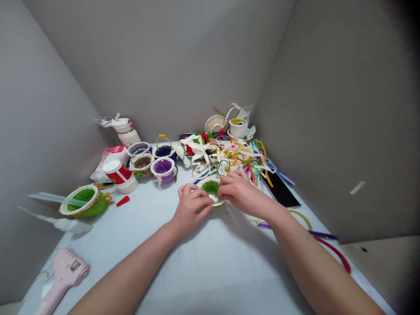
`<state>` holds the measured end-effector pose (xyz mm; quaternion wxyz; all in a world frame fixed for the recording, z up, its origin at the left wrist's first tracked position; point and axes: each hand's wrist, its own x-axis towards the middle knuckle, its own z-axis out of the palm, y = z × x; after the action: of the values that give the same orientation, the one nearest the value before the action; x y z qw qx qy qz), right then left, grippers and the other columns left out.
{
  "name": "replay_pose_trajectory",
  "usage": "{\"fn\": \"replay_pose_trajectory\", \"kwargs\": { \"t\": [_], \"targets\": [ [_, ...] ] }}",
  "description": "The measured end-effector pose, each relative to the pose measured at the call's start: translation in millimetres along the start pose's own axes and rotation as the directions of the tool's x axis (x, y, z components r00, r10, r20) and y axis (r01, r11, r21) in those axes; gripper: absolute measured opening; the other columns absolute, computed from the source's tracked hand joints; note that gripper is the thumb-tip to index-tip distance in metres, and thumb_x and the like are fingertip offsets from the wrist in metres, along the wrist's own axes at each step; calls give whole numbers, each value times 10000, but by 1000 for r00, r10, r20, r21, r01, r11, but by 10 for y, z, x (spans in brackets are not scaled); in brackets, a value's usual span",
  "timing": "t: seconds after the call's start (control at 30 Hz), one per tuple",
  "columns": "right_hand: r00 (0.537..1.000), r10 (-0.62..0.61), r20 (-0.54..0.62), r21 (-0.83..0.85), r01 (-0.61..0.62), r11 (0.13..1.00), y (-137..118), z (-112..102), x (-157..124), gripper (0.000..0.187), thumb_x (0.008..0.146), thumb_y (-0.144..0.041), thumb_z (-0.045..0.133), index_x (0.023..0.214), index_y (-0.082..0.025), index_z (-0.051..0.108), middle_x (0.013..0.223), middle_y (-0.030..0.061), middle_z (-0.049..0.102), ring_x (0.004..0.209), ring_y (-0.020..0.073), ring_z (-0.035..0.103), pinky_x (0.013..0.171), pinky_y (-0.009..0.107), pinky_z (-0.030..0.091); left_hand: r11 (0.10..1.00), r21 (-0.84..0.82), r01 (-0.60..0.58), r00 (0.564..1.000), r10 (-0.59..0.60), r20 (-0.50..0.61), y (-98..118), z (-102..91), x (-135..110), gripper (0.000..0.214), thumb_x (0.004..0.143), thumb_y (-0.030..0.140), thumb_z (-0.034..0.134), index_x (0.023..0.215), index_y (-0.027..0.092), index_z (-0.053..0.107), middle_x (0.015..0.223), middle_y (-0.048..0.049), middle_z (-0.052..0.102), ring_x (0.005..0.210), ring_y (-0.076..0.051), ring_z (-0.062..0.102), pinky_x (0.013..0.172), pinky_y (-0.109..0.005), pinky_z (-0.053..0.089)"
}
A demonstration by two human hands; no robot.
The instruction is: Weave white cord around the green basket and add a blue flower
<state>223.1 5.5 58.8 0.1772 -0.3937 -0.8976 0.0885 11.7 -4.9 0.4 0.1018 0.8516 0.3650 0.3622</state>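
A small green cup with a white lace rim (pixel 210 187) sits on the white table (pixel 203 262) between my hands. My left hand (pixel 191 206) pinches its near left rim with curled fingers. My right hand (pixel 239 191) is closed on its right side, fingertips pressed on the rim and lace. Just behind the cup lies a heap of lace ribbon and coloured pipe cleaners (pixel 229 159).
Several small decorated cups (pixel 163 168) stand at the left, with a red-and-white cup (pixel 117 173), a green basket (pixel 83 201), a white bottle (pixel 124 129) and a pink glue gun (pixel 64 273). A black sheet (pixel 282 190) and loose pipe cleaners (pixel 328 245) lie right. Grey walls enclose the table.
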Motion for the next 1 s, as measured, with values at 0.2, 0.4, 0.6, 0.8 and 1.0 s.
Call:
{"fn": "replay_pose_trajectory", "kwargs": {
  "t": [0.2,0.4,0.6,0.8,1.0],
  "targets": [
    [990,-55,130,78,45,996,96,-20,150,245,881,-101,551,738,-217,713,755,5,596,841,171,482,848,350,226,999,-30,34,999,-33,33,-15,-14,27,82,865,285,659,847,261,735,889,-22,703,1000,-240,448,855,-417,310],
    [983,-96,155,117,78,990,115,44,201,224,868,-109,571,743,-220,721,774,8,611,847,169,508,846,342,248,998,-32,49,998,-47,50,-30,-17,29,76,853,291,675,868,272,748,899,-20,715,1004,-241,453,861,-421,306],
    [993,-18,115,152,0,988,29,35,171,187,858,-84,571,801,-203,704,812,0,666,849,156,562,838,333,283,995,-42,89,996,-88,26,-33,-32,48,93,859,306,666,851,265,748,890,-31,707,995,-236,464,857,-418,314],
    [997,71,30,165,-75,983,-65,52,107,231,871,-73,522,1002,-204,660,795,-8,675,802,149,583,873,347,323,994,-33,100,995,-100,11,-29,-24,51,90,857,309,669,837,260,741,901,-28,706,1000,-235,468,862,-419,315],
    [995,65,-80,147,-53,988,-132,102,-27,224,909,-91,507,1072,-202,614,998,33,690,940,171,587,888,347,338,992,-48,118,993,-118,1,-43,-21,59,70,847,305,683,845,254,732,897,-20,705,994,-227,467,871,-408,309]
  ]
}}
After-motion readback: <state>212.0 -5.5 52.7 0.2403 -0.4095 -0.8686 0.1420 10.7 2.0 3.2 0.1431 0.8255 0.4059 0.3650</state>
